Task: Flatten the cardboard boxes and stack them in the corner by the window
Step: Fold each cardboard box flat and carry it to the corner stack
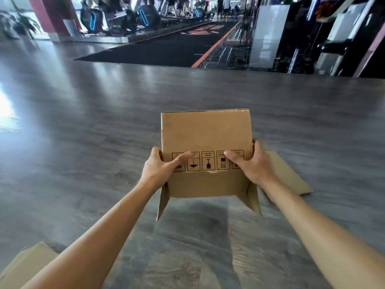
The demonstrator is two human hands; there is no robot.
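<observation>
I have the box (206, 140) held up at the centre of my view, above the grey wood-look floor (83, 113). Both hands are clamped on it. My left hand (161, 166) grips its left edge at about 9 o'clock, thumb lying across the top face and over the first printed symbol. My right hand (253, 163) grips the right edge at about 3 o'clock, thumb across the last symbols. The hands are apart, with the middle of the box between them.

The top face shows a row of 5 handling symbols (208, 161) along the side nearest me. The near end is open: one flap (205, 184) hangs down at 6 o'clock under the symbols, and 2 side flaps hang at 7 and 5 o'clock. The far end, at 12 o'clock, looks closed.

A flat cardboard sheet (289, 176) lies on the floor at 3 o'clock, just beyond my right wrist and partly hidden by it. More cardboard (25, 265) shows at 8 o'clock in the bottom corner, under my left forearm; I cannot tell whether it is flattened.

At 12 o'clock, well away, a dark mat (166, 49) with an orange stripe runs past blurred exercise machines (143, 16).
</observation>
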